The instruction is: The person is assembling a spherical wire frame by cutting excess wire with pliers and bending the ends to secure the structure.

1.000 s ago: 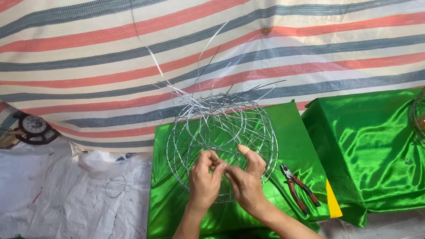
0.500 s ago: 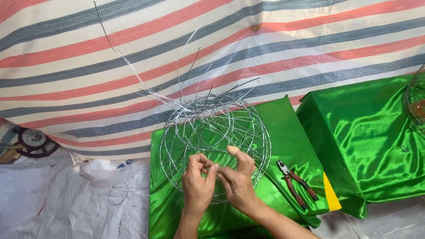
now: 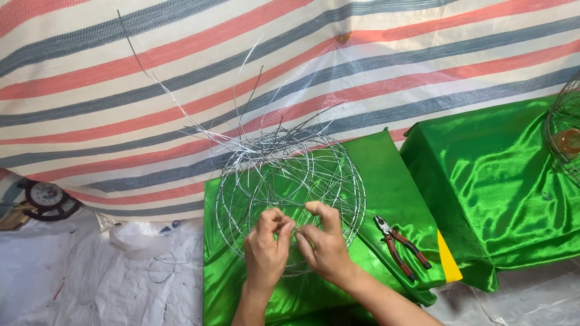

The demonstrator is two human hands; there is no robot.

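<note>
A round cage of thin silver wire [image 3: 290, 175] stands on a folded sheet of shiny green cloth [image 3: 399, 187]. Loose wire ends stick up and out from its top toward the upper left. My left hand [image 3: 266, 250] and my right hand [image 3: 323, 244] are side by side at the near side of the wire cage. The fingertips of both pinch the same spot of wire between them. A pair of red-handled pliers [image 3: 402, 247] lies on the green cloth just right of my right hand.
A second green cloth pile [image 3: 501, 181] lies to the right, with another wire frame [image 3: 565, 142] at the right edge. A striped tarp [image 3: 181, 78] covers the back. White plastic sheeting [image 3: 78, 284] and a small round dial-like object [image 3: 45, 196] are at the left.
The view has shifted slightly, so the wire cage and cloth sit a little further left and lower. My hands have stayed pinched together on the wire at the cage's near side.
</note>
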